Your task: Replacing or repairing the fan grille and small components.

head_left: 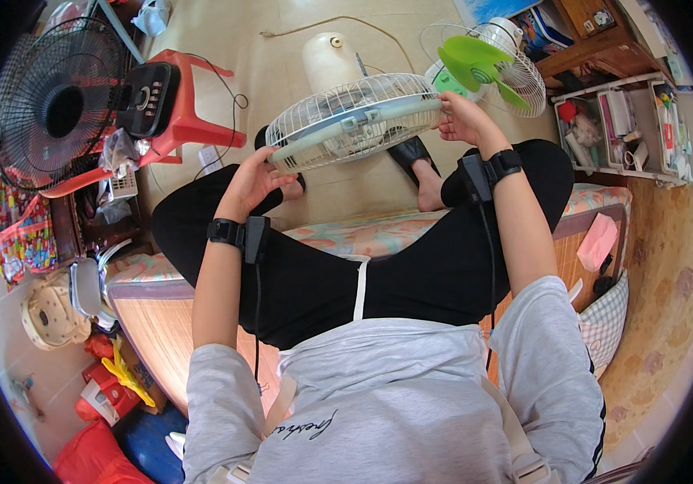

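Observation:
A white fan [354, 119] sits before my knees, its wire cage tilted so that a pale grey-blue rim faces me. My left hand [258, 179] is closed on the left end of the cage's rim, and my right hand [466, 121] grips its right end. Behind the cage rises the fan's cream body [328, 56], with a knob on it. My feet in dark slippers [403, 153] are partly hidden below the cage.
A black fan [60, 109] and a red stool [189, 105] with a black device stand at left. A green-bladed fan [469, 60], wooden cabinet [580, 24] and white storage rack [620, 125] are at right. I sit on a patterned bed [145, 306]. A cord [362, 24] crosses the floor.

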Action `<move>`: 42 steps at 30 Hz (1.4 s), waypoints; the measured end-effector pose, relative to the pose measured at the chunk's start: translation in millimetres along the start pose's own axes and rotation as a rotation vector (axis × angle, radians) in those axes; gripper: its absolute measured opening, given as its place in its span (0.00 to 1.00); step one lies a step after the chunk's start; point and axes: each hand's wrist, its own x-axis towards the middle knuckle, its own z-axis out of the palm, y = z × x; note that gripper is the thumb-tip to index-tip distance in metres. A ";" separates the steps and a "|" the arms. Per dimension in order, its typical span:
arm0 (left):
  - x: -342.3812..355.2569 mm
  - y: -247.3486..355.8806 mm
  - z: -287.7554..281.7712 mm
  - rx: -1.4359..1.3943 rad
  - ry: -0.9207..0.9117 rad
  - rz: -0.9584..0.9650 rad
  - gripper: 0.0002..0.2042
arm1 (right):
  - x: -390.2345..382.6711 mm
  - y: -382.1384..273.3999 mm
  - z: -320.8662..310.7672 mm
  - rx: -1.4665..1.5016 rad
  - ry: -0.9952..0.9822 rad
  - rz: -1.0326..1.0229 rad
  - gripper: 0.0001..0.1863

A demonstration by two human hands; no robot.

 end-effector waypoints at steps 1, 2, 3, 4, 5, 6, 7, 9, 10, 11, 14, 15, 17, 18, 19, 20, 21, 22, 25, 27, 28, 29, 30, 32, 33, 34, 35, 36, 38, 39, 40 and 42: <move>0.0 -0.1 -0.4 -0.001 -0.010 0.007 0.18 | -0.1 0.1 -0.9 0.008 -0.014 0.001 0.24; 0.0 0.0 -1.0 -0.002 -0.010 0.007 0.18 | 0.2 0.3 -1.5 0.016 -0.028 0.002 0.24; 0.2 0.4 -2.2 -0.001 -0.028 -0.001 0.18 | 0.0 0.0 -1.2 0.016 -0.028 0.002 0.24; 0.5 0.7 -3.5 0.001 -0.045 -0.009 0.18 | -0.1 -0.3 -0.9 0.015 -0.020 0.005 0.24; 1.6 0.6 -5.9 0.001 -0.045 -0.010 0.18 | -0.3 -0.5 -0.7 0.013 -0.012 0.008 0.24; 2.7 0.7 -8.1 0.005 -0.055 -0.031 0.18 | 0.4 -0.4 -1.2 0.013 -0.012 0.009 0.24; 3.5 0.8 -9.7 0.009 -0.065 -0.052 0.19 | 1.0 -0.6 -1.8 0.010 -0.018 0.016 0.24; 2.9 0.6 -11.0 0.005 -0.065 -0.058 0.19 | 1.1 -0.6 -1.7 0.008 -0.024 0.024 0.24; 2.3 0.5 -10.8 0.000 -0.065 -0.063 0.19 | 0.7 -0.7 -0.7 0.009 -0.023 0.022 0.24; 1.4 1.1 -10.0 0.001 -0.064 -0.064 0.19 | 0.2 -0.8 0.0 0.009 -0.021 0.020 0.24; 1.3 2.5 -8.2 0.001 -0.061 -0.073 0.19 | 3.3 1.7 -3.0 0.034 -0.049 0.032 0.25; 2.0 2.6 -9.8 -0.002 -0.061 -0.075 0.19 | 3.4 2.2 -2.9 0.035 -0.048 0.032 0.25; 2.6 2.3 -10.7 -0.004 -0.061 -0.077 0.20 | 4.0 3.0 -2.3 0.064 -0.063 0.038 0.25; 2.3 2.3 -9.3 0.003 -0.043 -0.069 0.20 | 4.0 3.3 -2.3 0.065 -0.062 0.038 0.25; 2.2 2.5 -8.3 0.010 -0.025 -0.061 0.20 | 4.1 3.5 -2.3 0.072 -0.063 0.038 0.24; 2.7 2.9 -7.8 0.011 -0.026 -0.061 0.20 | 4.1 3.7 -2.2 0.079 -0.064 0.038 0.23; 2.8 3.1 -8.1 0.021 -0.014 -0.053 0.20 | 2.7 3.1 -0.7 0.079 -0.064 0.038 0.23; 2.8 3.3 -8.4 0.030 -0.002 -0.044 0.20 | 1.0 2.7 0.6 0.076 -0.065 0.025 0.23; 2.6 3.8 -7.8 0.050 0.005 -0.030 0.20 | -0.6 2.0 2.4 0.077 -0.060 0.013 0.22; 2.3 3.7 -7.4 0.042 -0.006 -0.027 0.20 | -0.4 1.9 2.3 0.082 -0.055 0.014 0.22; 2.0 3.9 -7.3 0.033 -0.016 -0.024 0.20 | 0.0 1.8 1.8 0.081 -0.057 0.020 0.22; 1.7 4.8 -7.9 0.033 -0.015 -0.024 0.20 | 0.5 1.6 1.4 0.079 -0.058 0.026 0.22; 1.6 6.4 -8.9 0.023 -0.028 -0.019 0.20 | 1.5 1.8 0.5 0.080 -0.058 0.026 0.22; 1.5 8.1 -9.8 0.012 -0.042 -0.014 0.20 | 3.6 2.5 -1.3 0.082 -0.065 0.030 0.23; 1.0 8.4 -10.3 0.014 -0.030 -0.017 0.20 | 2.3 1.8 -0.1 0.081 -0.066 0.031 0.23; 0.4 8.8 -10.1 0.015 -0.018 -0.019 0.20 | 0.8 1.1 0.8 0.076 -0.056 0.024 0.23; 0.1 8.9 -8.8 0.014 -0.017 -0.019 0.20 | -0.4 0.5 1.9 0.071 -0.046 0.017 0.23; -0.2 9.6 -4.5 0.022 -0.001 -0.016 0.22 | -0.3 0.5 1.3 0.072 -0.046 0.018 0.23; 0.5 9.8 -2.5 0.029 0.014 -0.013 0.24 | 0.0 0.2 0.0 0.065 -0.055 0.030 0.23; 1.3 9.5 -3.5 0.026 0.047 -0.027 0.24 | 0.0 -0.1 0.1 0.066 -0.055 0.030 0.23; 2.3 9.0 -4.9 0.023 0.080 -0.042 0.24 | 0.0 -0.4 0.2 0.065 -0.059 0.039 0.23; 5.1 6.4 -10.4 0.038 0.095 -0.050 0.23 | -0.3 -0.9 0.8 0.064 -0.064 0.049 0.22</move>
